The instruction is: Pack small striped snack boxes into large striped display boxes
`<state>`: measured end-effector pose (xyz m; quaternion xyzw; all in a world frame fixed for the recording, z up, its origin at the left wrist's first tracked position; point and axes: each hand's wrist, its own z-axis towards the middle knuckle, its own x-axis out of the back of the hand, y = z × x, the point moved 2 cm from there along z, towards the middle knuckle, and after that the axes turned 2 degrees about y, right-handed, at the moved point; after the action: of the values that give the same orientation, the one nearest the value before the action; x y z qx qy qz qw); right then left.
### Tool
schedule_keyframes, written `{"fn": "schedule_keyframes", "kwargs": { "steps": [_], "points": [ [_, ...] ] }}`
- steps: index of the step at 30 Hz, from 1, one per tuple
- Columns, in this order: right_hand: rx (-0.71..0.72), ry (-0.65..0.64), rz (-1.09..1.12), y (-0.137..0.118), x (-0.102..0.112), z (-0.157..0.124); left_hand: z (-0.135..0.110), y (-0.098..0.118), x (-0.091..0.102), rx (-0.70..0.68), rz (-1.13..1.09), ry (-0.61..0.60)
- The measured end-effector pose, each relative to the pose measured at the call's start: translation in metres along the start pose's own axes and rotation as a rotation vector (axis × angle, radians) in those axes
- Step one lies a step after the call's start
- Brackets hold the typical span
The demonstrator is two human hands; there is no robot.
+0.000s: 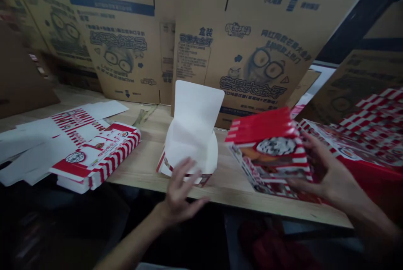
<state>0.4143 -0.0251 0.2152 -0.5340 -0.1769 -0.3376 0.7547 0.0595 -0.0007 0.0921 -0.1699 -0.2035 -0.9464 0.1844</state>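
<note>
In front of me a white-lined paper food box [201,135] stands on the table with its lid flap raised. My left hand [184,190] is at the near edge of this box, fingers spread and holding nothing; whether the fingertips touch it I cannot tell. To the right, my right hand [325,173] grips the right side of a red-and-white striped printed carton stack [267,148], tilted and slightly blurred. The carton's underside and part of my right fingers are hidden.
Flat striped box blanks [97,152] lie piled at the left of the wooden table [147,177]. Large brown cardboard cartons [261,43] line the back. More red-and-white striped boxes [374,127] are stacked at the right. The table's front edge runs just before me.
</note>
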Motion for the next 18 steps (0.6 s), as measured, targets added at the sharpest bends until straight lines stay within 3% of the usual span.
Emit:
{"fn": "schedule_keyframes", "kwargs": {
  "steps": [2, 4, 6, 8, 11, 18],
  "points": [
    [0.006, 0.059, 0.209, -0.033, -0.026, 0.022, 0.015, -0.037, 0.033, 0.03, 0.191, -0.035],
    [0.078, 0.082, 0.343, -0.061, -0.064, 0.044, 0.027, -0.075, 0.053, 0.035, 0.314, -0.219],
    [0.158, 0.054, 0.433, -0.077, -0.107, 0.064, 0.033, -0.106, 0.064, 0.055, 0.385, -0.422],
    [0.205, -0.012, 0.432, -0.081, -0.144, 0.079, 0.033, -0.126, 0.069, 0.079, 0.403, -0.542],
    [0.201, -0.126, 0.227, -0.072, -0.18, 0.093, 0.027, -0.138, 0.071, 0.112, 0.382, -0.551],
    [0.182, -0.511, -0.284, -0.053, -0.212, 0.094, 0.015, -0.133, 0.062, 0.154, 0.483, -0.433]
  ]
}}
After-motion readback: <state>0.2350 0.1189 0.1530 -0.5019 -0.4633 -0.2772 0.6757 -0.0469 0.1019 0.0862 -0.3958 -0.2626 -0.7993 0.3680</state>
